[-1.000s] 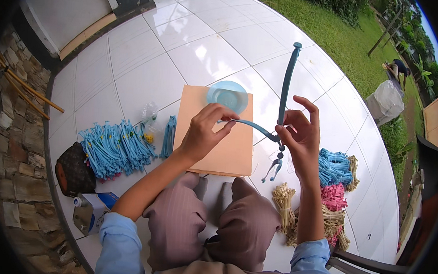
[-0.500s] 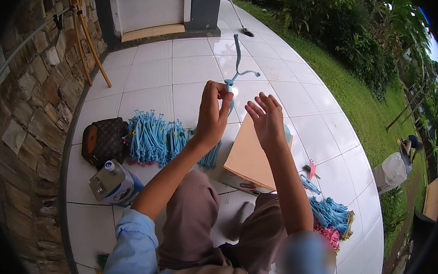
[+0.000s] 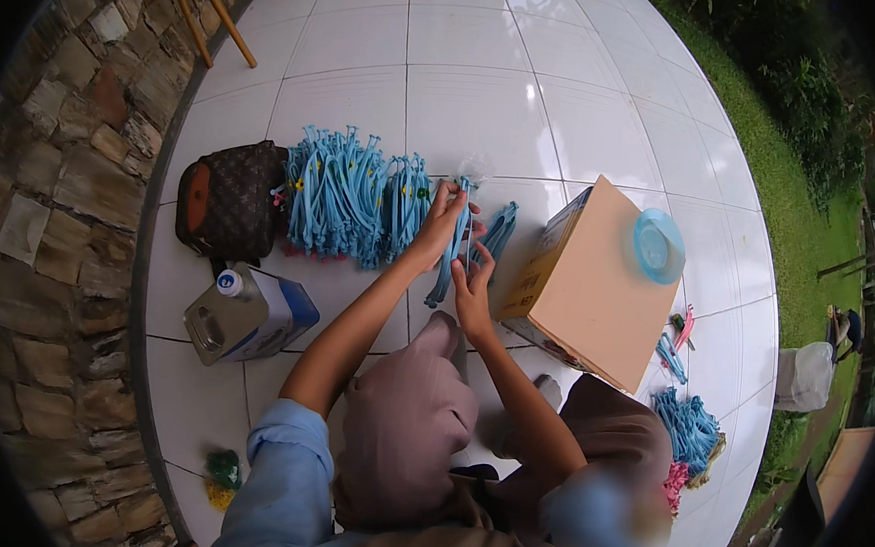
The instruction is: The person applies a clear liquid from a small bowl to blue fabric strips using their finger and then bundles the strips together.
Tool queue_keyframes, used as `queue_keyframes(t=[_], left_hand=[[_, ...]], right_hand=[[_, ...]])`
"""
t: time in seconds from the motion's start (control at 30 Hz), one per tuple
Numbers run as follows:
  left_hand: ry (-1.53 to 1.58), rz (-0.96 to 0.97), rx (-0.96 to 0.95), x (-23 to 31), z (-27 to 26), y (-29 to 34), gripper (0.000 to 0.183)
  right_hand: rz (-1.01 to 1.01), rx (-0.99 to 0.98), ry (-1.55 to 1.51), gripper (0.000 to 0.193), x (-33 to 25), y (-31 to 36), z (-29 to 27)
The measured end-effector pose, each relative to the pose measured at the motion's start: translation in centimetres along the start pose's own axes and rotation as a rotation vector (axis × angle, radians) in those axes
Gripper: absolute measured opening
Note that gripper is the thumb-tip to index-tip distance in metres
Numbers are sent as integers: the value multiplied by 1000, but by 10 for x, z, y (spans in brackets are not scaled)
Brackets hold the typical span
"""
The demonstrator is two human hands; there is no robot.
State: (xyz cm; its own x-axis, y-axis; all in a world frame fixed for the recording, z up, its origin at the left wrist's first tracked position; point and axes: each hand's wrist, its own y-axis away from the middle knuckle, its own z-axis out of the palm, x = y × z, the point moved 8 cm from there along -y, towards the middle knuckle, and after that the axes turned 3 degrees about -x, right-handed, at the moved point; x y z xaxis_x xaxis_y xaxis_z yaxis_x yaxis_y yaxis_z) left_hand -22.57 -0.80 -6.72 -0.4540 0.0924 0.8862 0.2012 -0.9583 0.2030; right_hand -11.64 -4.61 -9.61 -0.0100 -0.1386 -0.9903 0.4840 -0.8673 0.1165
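My left hand [image 3: 445, 224] is closed on the upper part of a light blue fabric cord [image 3: 444, 279], which hangs down over the tiles. My right hand [image 3: 473, 301] is just below it, fingers curved and apart, thumb beside the cord's lower part. Beyond my left forearm lies a wide row of blue knotted cords [image 3: 337, 197] with small yellow and green bits. A narrower bundle of blue cords [image 3: 407, 206] adjoins it. To the right of my hands is a small group of blue cords [image 3: 500, 230], partly behind my right fingers.
A cardboard box [image 3: 597, 283] stands right of my hands, a blue plastic dish [image 3: 659, 247] on top. Left are a brown bag [image 3: 232, 196] and a metal can [image 3: 250, 314]. More blue cords [image 3: 686, 429] and pink ones [image 3: 676, 479] lie right of my knee. A stone wall [image 3: 66, 281] borders the left.
My hands have come down from above the box, toward the cords on the floor, bringing the blue cord along. The view has tilted further down.
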Motion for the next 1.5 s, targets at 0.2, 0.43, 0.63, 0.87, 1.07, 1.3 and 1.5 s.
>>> queue_keyframes(t=[0.2,0.43,0.63,0.87,1.07,1.3,1.5], left_hand=[[-254,-137,-21,-92,-16,-55,38],[-449,-205,7,-121,-23,-61,50],[-361,33,170,-23,-1,-42,32],[-400,553,-5,194,148,8,24],[-410,605,-517,169,338,54,24],[-485,228,-732,20,447,64,24],[-831,-4,-818,-163,478,27,24]], right_hand=[[241,202,-67,60,80,-21,-39],[305,357,228,72,99,-59,-56],[185,297,-8,59,40,-48,-15],[-361,279,-503,45,-245,-6,-107],[-665,705,-505,41,-336,107,-295],[-412,919,-328,29,-250,221,-453],[47,1080,-220,29,-64,254,-529]])
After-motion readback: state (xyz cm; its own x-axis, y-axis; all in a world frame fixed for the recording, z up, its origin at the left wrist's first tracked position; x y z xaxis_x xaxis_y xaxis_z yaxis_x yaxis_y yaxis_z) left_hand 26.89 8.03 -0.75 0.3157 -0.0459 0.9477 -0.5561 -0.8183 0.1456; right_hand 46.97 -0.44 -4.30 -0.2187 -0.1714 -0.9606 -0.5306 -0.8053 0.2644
